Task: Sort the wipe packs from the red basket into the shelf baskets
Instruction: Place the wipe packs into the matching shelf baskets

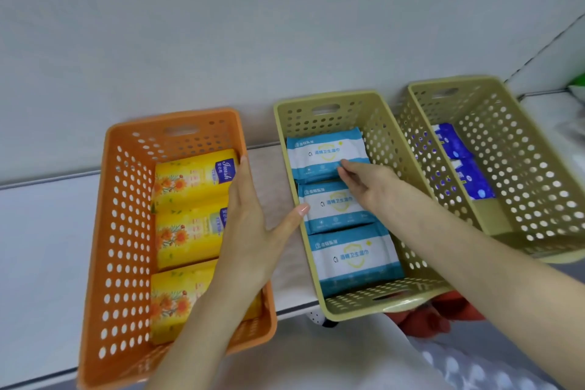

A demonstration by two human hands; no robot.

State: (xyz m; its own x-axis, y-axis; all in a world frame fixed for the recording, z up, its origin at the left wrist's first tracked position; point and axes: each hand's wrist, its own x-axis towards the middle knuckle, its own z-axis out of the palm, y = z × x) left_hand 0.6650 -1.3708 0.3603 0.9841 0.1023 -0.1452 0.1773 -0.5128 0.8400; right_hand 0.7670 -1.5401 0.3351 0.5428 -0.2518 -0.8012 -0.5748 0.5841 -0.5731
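An orange basket [123, 231] on the white shelf holds three yellow wipe packs [186, 190]. My left hand [250, 218] rests flat on its right rim, fingers inside against the packs, thumb stretched to the middle basket. That beige basket [389, 301] holds three light-blue wipe packs in a row. My right hand [364, 182] reaches in, fingertips pinching the near edge of the far light-blue pack [323, 152]. A second beige basket [519, 168] at the right holds dark-blue wipe packs [459, 149]. The red basket [443, 317] peeks out below the middle basket, mostly hidden.
The shelf [41, 231] runs along a pale wall [221, 25]. A strip of shelf shows between the orange and middle baskets. At the far right, beyond a shelf divider, lie white and green items [576, 85].
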